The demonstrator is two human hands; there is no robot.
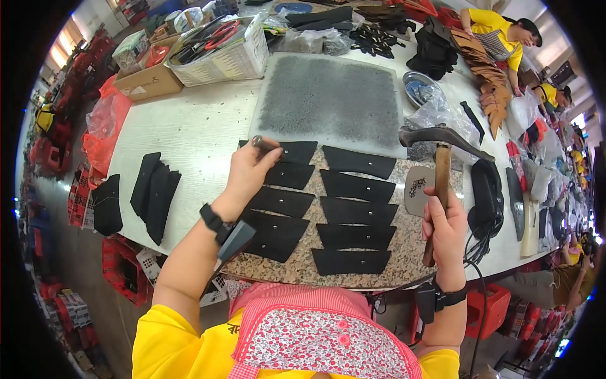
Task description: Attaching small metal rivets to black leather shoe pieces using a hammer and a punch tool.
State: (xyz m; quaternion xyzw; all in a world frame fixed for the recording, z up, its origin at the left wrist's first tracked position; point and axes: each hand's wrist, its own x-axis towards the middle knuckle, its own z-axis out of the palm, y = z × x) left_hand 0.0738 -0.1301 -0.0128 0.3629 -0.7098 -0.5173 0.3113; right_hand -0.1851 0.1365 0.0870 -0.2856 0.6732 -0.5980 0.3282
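Fingers (273, 145) of the left hand (249, 172) are closed around a short metal rod (257, 141), only one end of which can be made out; the rest is hidden in the grip. By the fingers of the right hand (447, 228) a hammer (442, 170) is gripped at its wooden handle, the dark head being raised toward the far side of the table (196, 120). Part of the handle is covered by those fingers.

In the head view, black pieces (358, 210) with small silver studs are laid in two columns on a speckled stone slab (410, 262), between the two hands. The top left piece is partly covered by the left fingers; whether it is touched by the rod cannot be told. Left ends of the pieces below are hidden by the left hand, forearm and wrist device (235, 240). Just beside the right fingers, a grey pad (416, 203) is scattered with tiny dark bits, too small to be identified. Beyond the columns a grey-topped board (331, 95) is set. Both yellow sleeves (165, 338) are cut off by the lower edge.
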